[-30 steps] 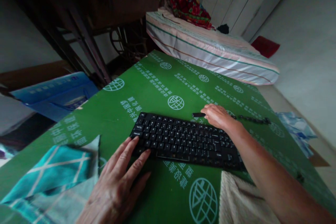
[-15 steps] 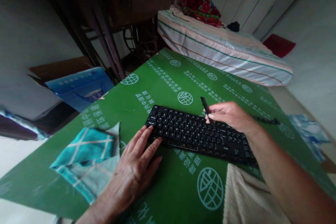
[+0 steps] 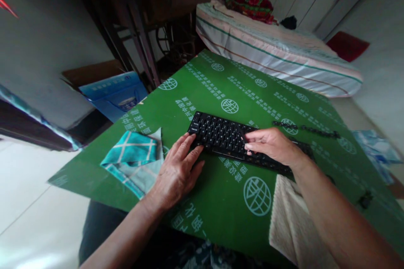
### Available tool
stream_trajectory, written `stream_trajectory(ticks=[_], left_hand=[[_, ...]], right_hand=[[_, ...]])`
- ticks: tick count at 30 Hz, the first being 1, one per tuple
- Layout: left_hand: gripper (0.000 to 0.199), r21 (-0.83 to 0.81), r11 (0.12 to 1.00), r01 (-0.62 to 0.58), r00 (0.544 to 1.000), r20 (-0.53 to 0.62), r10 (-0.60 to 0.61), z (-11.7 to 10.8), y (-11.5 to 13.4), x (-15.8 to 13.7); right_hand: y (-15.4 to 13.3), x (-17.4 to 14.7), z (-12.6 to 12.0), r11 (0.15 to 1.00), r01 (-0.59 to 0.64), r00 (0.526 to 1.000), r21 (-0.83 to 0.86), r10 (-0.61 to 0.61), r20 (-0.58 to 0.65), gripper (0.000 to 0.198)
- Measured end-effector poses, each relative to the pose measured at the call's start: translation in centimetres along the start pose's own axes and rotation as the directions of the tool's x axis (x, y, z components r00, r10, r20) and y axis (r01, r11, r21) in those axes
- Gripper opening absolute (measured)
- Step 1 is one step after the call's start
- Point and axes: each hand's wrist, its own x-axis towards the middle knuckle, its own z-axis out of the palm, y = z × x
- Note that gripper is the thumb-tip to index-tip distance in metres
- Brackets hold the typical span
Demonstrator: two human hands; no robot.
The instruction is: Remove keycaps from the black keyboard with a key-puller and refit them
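A black computer keyboard (image 3: 219, 133) lies slantwise on the green table (image 3: 202, 201). Along its near edge, part of the bottom row looks bare of keycaps. My left hand (image 3: 178, 170) rests with fingers stretched and apart on the keyboard's left near corner. Over the right half of the keys, my right hand (image 3: 273, 145) pinches a thin black stick-like tool (image 3: 243, 136), its tip down near the keys. The tool blends into the keys, so whether it touches them I cannot tell. My right hand and wrist hide some keys at that end.
Small loose black pieces, apparently keycaps (image 3: 318, 130), lie in a line beyond the keyboard. A teal checked cloth (image 3: 132, 149) is at left, a beige cloth (image 3: 288, 214) under my right forearm. A small dark object (image 3: 365, 199) sits far right. Behind stands a bed (image 3: 271, 54).
My right hand has lowered the black tool from above the keyboard's far edge down to the keys. The left hand stays on the corner. The view has shifted, showing more of the near table edge.
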Motion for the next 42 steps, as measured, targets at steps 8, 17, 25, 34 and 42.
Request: stream_trajectory(ticks=[8,17,25,34,42], left_hand=[[0.024,-0.022,1.0,0.001,0.999,-0.047,-0.002,-1.1,0.8,0.2],[0.026,-0.168,0.985,-0.046,0.999,-0.009,0.045,-2.0,1.7,1.6],[0.029,-0.22,0.962,-0.16,0.924,0.31,0.225,-1.8,1.5,7.6],[0.017,-0.469,0.879,-0.09,0.919,0.301,0.255,-0.7,-0.3,8.9],[0.013,-0.496,0.866,-0.067,0.933,0.276,0.23,0.1,-0.8,9.0]], right_hand=[[-0.5,-0.3,2.3,0.967,0.052,0.996,-0.248,-0.068,-0.059,0.03],[-0.9,-0.1,3.0,0.888,0.095,0.995,-0.45,-0.092,0.027,0.026],[-1.1,1.0,2.1,0.931,0.048,0.993,-0.361,-0.007,0.114,0.022],[-0.5,1.5,1.7,0.96,-0.058,0.995,-0.275,0.078,0.062,0.026],[-0.4,0.7,1.2,0.964,-0.025,0.999,-0.264,0.018,-0.026,0.024]])
